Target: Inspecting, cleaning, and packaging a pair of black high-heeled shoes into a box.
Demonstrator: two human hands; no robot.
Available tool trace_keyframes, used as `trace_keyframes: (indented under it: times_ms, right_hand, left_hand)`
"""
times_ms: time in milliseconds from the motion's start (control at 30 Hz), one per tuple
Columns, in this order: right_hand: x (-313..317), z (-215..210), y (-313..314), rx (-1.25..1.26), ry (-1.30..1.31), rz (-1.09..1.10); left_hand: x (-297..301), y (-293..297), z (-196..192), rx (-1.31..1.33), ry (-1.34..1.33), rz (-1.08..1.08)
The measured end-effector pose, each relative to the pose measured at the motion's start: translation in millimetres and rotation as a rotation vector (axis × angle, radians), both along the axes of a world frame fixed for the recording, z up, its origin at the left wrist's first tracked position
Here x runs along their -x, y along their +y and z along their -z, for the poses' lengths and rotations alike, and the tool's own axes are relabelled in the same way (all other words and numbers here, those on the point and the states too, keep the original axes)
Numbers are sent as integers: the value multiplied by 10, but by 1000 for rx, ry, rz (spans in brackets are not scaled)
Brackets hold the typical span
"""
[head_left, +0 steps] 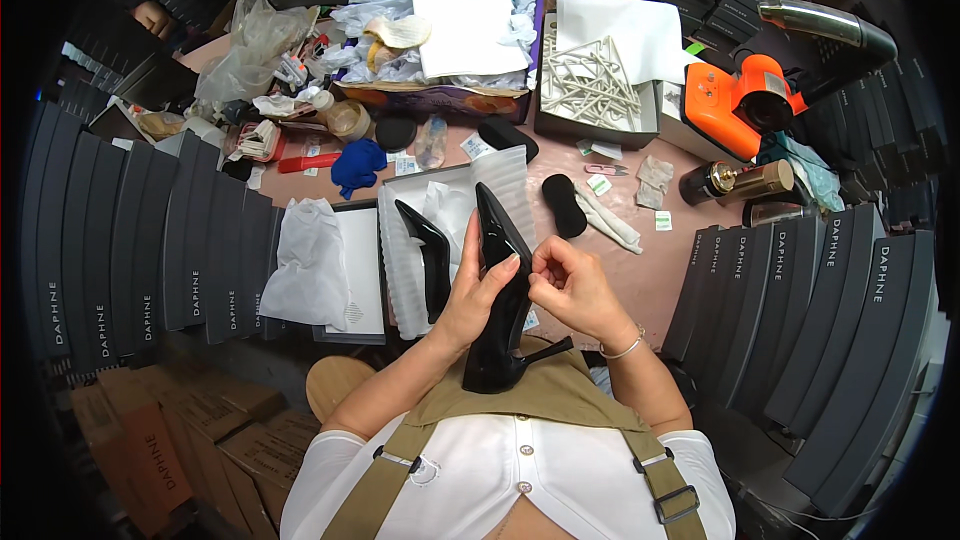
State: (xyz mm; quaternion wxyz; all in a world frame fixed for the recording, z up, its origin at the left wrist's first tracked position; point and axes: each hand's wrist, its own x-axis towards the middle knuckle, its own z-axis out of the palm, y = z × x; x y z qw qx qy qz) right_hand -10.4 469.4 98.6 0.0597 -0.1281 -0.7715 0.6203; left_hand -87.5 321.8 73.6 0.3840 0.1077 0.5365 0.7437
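Nearest to us were a white shirt (520, 475) and olive apron straps, with our two forearms rising from them toward the desk (660, 270). Our left hand (475, 290) was wrapped around a glossy black high-heeled shoe (500, 310), fingers curled over its side, holding it upright with the pointed toe away from us and the thin heel (545, 350) pointing down to our right. Our right hand (570, 285) was half closed just beside the shoe, thumb and fingertips pinched together at its edge; we could not tell whether they gripped anything small. A thin bracelet (625, 348) circled that wrist.

Behind the shoe, a second black heel (425, 255) lay in an open white box (400, 290) lined with white foam sheet. To the left of the box sat a white cloth bag (310, 270). Farther back on the pink desk we saw a black oval pad (563, 205), a blue cloth (357, 165), crumpled plastic bags (260, 35), a tray of pale sticks (590, 80) and an orange tool (735, 100). Rows of dark shoe boxes (150, 240) stood on both sides.
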Motion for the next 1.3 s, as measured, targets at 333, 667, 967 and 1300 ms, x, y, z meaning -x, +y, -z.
trace_keyframes:
  times_ms: [333,667,967,1300]
  right_hand:
    - [-72,2,-62,-165,81,28]
    - [-109,53,-204,-476,197,49]
    - [-73,55,-259,-631,178,43]
    - [-20,35,-333,-665,194,99]
  left_hand:
    - [-26,-37,10,-5,-57,-65]
    - [-101,-35,-12,57,67,-177]
    - [-190,-43,17,100,282,-243]
    - [-242,-48,-60,141,318,-293]
